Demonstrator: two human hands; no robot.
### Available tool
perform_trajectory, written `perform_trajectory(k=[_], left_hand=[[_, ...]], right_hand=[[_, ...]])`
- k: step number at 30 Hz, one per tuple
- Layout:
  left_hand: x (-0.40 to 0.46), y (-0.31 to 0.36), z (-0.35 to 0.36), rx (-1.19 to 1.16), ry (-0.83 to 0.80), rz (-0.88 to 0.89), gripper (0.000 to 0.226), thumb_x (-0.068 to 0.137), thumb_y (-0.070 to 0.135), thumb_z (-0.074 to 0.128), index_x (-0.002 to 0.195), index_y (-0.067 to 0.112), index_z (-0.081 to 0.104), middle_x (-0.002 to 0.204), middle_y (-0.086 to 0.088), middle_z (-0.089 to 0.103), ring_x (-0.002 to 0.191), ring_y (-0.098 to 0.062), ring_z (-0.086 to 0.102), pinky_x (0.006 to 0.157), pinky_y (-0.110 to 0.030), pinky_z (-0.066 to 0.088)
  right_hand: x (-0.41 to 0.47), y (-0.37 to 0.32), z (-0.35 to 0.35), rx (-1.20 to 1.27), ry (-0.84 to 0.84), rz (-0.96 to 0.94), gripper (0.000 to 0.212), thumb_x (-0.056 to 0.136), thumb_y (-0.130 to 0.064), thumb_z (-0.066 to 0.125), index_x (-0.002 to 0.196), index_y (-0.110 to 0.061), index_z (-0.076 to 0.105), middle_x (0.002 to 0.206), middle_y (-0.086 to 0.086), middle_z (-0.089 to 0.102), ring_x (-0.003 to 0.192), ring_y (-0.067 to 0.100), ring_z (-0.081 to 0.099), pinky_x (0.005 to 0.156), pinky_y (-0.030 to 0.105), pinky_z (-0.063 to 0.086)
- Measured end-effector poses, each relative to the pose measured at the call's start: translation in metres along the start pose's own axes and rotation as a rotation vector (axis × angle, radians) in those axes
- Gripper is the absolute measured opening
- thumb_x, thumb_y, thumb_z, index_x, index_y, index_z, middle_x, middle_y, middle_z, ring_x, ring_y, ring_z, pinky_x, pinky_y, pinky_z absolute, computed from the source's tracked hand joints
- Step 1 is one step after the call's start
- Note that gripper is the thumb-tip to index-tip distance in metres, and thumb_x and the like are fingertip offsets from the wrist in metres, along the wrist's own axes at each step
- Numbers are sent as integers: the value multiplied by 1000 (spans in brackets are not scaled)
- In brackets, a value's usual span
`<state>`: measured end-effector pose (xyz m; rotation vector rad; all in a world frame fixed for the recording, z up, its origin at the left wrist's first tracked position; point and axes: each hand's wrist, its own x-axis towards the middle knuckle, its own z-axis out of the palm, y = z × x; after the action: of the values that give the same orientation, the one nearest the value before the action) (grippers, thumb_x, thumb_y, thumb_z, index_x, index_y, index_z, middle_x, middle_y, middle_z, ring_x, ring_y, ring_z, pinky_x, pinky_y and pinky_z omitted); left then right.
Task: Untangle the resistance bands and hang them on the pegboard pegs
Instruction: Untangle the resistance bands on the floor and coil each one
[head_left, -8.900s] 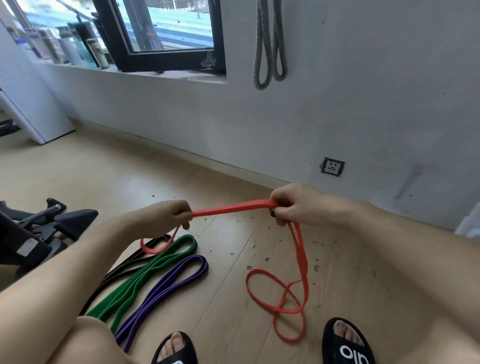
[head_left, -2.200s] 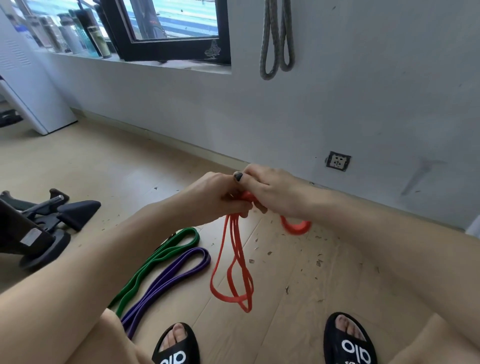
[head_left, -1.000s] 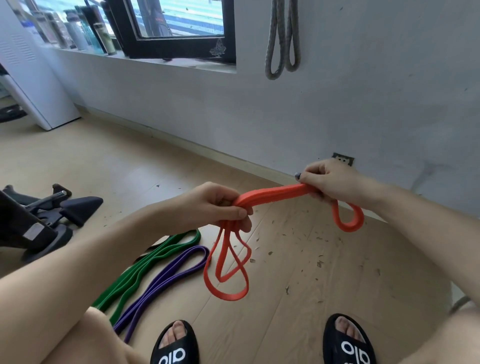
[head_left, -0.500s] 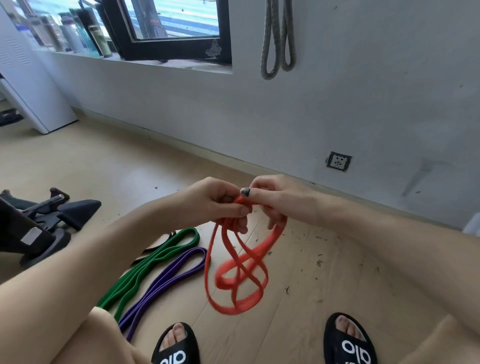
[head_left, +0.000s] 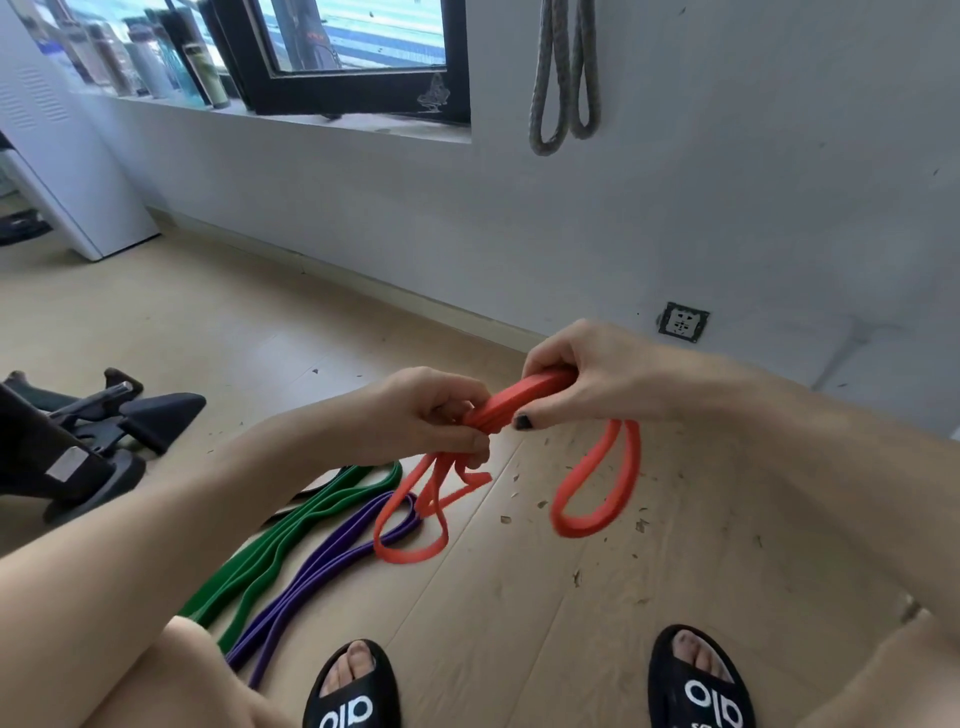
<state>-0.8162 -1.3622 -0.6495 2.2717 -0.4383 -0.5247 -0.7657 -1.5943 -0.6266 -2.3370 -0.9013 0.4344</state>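
Observation:
Both hands hold an orange resistance band (head_left: 592, 483) above the floor. My left hand (head_left: 431, 415) grips a gathered bunch of its strands, with loops dangling below it. My right hand (head_left: 582, 379) grips the folded length just to the right, and one long loop hangs down from it. On the wooden floor to the left lie a green band (head_left: 291, 535) and a purple band (head_left: 332, 556) side by side, with a black band (head_left: 311, 491) partly hidden behind the green one. A grey band (head_left: 563, 78) hangs on the wall above; its peg is out of view.
A black exercise machine base (head_left: 88, 441) stands at the left. The grey wall has a socket (head_left: 682, 322) low down and a window sill with several bottles (head_left: 156, 67). My feet in black slides (head_left: 353, 691) are at the bottom. Small debris litters the floor.
My right hand has pulled away to the right of my left hand, drawing out a folded length of the orange band. One loop now hangs from the right hand.

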Motion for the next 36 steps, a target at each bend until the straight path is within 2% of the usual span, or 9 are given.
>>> perform_trajectory(k=[4, 7, 11, 16, 20, 24, 27, 31, 36], left_hand=[[-1, 1, -3, -95, -15, 13, 14, 99, 12, 63, 112, 14, 67, 100, -4, 79, 90, -21, 77, 84, -35, 62], [-2, -1, 0, -119, -42, -3, 15, 96, 10, 67, 111, 13, 67, 99, -7, 79, 92, -22, 77, 88, -38, 62], [-4, -6, 4, -149, -59, -29, 13, 95, 7, 67, 108, 12, 67, 101, -9, 78, 95, -24, 76, 94, -46, 59], [-5, -2, 4, -232, -3, -12, 12, 99, 7, 62, 110, 7, 65, 104, -11, 78, 95, -31, 76, 90, -51, 60], [-4, 2, 4, -370, 33, -14, 20, 95, 11, 64, 115, 6, 67, 106, -13, 78, 97, -32, 76, 92, -47, 60], [-6, 0, 9, -483, -38, -33, 25, 93, 8, 66, 118, 3, 65, 109, -17, 76, 107, -35, 72, 100, -49, 55], [-4, -1, 11, -547, -22, -44, 32, 88, 13, 68, 117, 1, 65, 104, -20, 75, 103, -38, 73, 98, -53, 56], [-2, 1, 9, -655, -11, -61, 34, 91, 14, 64, 122, 0, 65, 103, -17, 74, 101, -34, 72, 91, -44, 59], [0, 3, 11, -718, -73, -69, 32, 95, 7, 59, 126, -2, 62, 106, -17, 72, 106, -36, 70, 99, -47, 55]], right_hand=[[-2, 1, -5, 65, -55, 22, 19, 91, -36, 74, 88, -18, 77, 57, -8, 53, 49, 6, 45, 46, 19, 36], [-3, 3, -7, 117, -73, 29, 20, 94, -32, 72, 88, -13, 76, 58, -3, 57, 50, 11, 51, 46, 20, 41], [-6, 9, -11, 145, -56, 20, 19, 95, -28, 71, 89, -11, 75, 59, 2, 58, 50, 14, 53, 47, 23, 44], [-8, 14, -14, 231, -8, -5, 16, 96, -27, 69, 89, -13, 74, 59, -1, 53, 51, 15, 51, 48, 26, 49], [-8, 18, -17, 315, 39, 5, 18, 97, -27, 68, 89, -13, 74, 61, 1, 51, 50, 17, 48, 49, 29, 47], [-9, 19, -16, 348, 51, 0, 20, 97, -28, 68, 90, -10, 74, 63, 5, 51, 51, 20, 46, 47, 29, 45], [-9, 20, -15, 309, 47, 14, 21, 97, -29, 68, 90, -10, 74, 63, 7, 51, 53, 23, 46, 45, 29, 43], [-9, 25, -18, 322, 84, 39, 20, 97, -30, 68, 87, -15, 74, 60, 2, 51, 50, 18, 44, 44, 27, 39], [-10, 26, -18, 330, 93, 39, 24, 98, -31, 67, 90, -8, 73, 63, 6, 50, 51, 19, 43, 44, 26, 39]])
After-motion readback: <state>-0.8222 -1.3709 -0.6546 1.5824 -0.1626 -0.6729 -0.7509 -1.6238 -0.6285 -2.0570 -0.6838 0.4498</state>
